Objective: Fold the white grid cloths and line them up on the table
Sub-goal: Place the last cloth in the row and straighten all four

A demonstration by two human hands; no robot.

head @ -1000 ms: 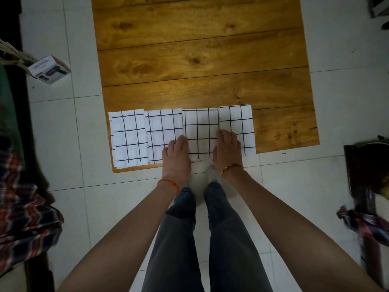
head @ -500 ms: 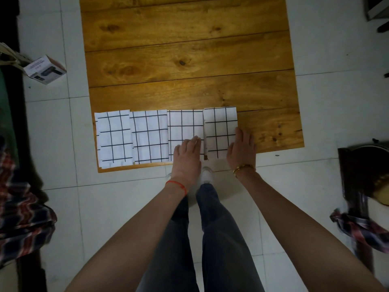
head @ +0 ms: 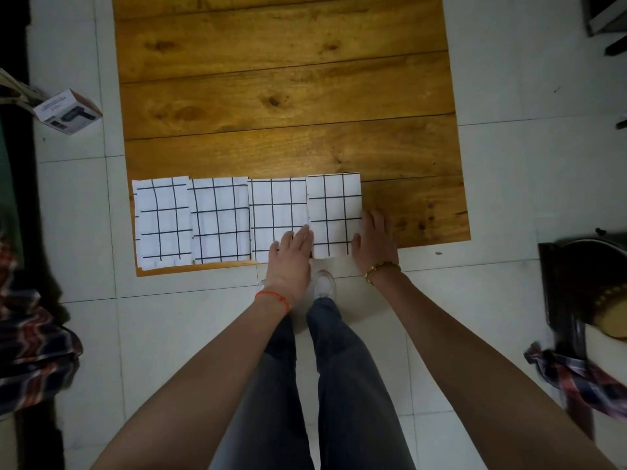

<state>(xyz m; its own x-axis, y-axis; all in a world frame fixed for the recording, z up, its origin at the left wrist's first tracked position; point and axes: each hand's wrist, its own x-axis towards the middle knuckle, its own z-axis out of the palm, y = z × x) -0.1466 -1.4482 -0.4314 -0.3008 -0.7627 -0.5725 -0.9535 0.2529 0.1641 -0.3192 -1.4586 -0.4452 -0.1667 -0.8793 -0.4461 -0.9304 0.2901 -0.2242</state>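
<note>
Several folded white grid cloths lie side by side along the near edge of the wooden table point(head: 285, 96). The rightmost cloth point(head: 334, 212) sits between my hands. My left hand point(head: 291, 252) lies flat with straight fingers on the near corner of the neighbouring cloth point(head: 278, 212), its fingertips against the rightmost cloth's left edge. My right hand point(head: 373, 239) rests flat on the table, fingers straight along that cloth's right edge. Two more folded cloths, one point(head: 220, 218) and the leftmost point(head: 163, 222), fill the row to the left.
A small cardboard box point(head: 68, 111) lies on the tiled floor left of the table. Plaid fabric point(head: 30, 354) hangs at the left edge, and a dark chair point(head: 583, 293) with plaid cloth stands at the right. My legs and a white shoe point(head: 324, 283) are below the table edge.
Both hands slid right: the left from the second-from-right cloth's middle to its right corner, the right off the rightmost cloth to its right edge. That cloth now sits straighter in the row.
</note>
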